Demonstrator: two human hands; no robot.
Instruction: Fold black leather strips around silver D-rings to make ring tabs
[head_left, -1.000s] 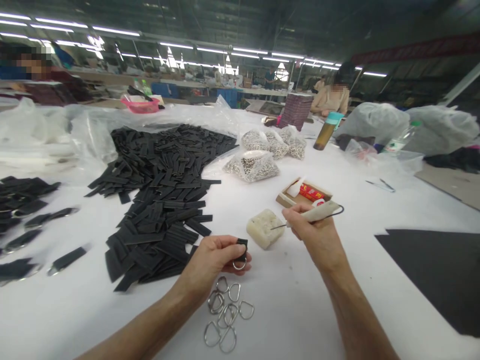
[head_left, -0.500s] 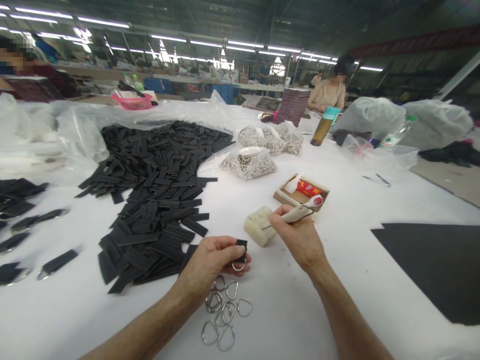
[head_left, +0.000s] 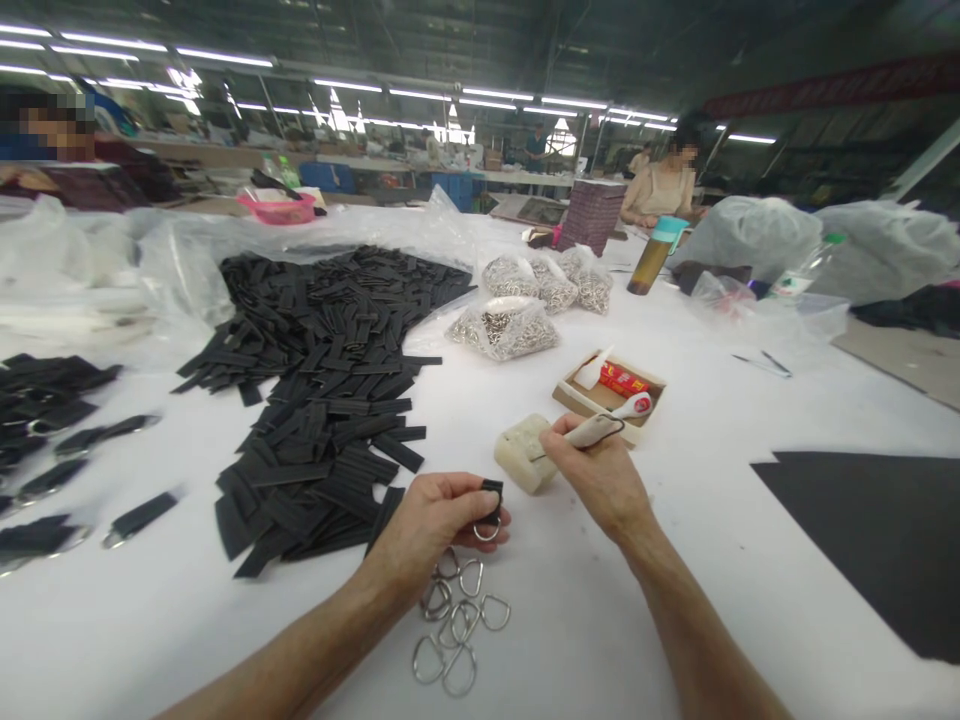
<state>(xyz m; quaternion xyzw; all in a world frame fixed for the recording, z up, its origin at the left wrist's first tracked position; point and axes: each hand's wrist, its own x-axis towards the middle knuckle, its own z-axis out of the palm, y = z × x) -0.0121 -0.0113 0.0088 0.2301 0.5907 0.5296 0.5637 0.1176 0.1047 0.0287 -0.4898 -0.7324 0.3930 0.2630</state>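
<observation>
My left hand (head_left: 446,510) is closed on a black strap tab (head_left: 491,498) folded through a metal D-ring, pinched between thumb and fingers. Just below it, several loose D-rings (head_left: 459,622) lie on the white table. My right hand (head_left: 600,475) grips a pale-handled tool (head_left: 592,431) like a pen. The tool's thin, dark tip rests against a cream, waxy-looking block (head_left: 517,462); whether it has gone into the block I cannot tell. Left of my left hand spreads a big heap of black strap pieces (head_left: 322,380).
Beyond the block sits a small cardboard box (head_left: 574,397) with a red packet (head_left: 624,379). Bags of metal rings (head_left: 502,335), a bottle (head_left: 654,258) and thread snips (head_left: 772,368) lie farther back. Finished-looking ringed tabs (head_left: 139,518) are at left, black sheet (head_left: 862,540) at right. Co-workers sit beyond.
The whole view has shifted slightly to the right and down. Both hands keep their grips, and the tool's tip stays at the block.
</observation>
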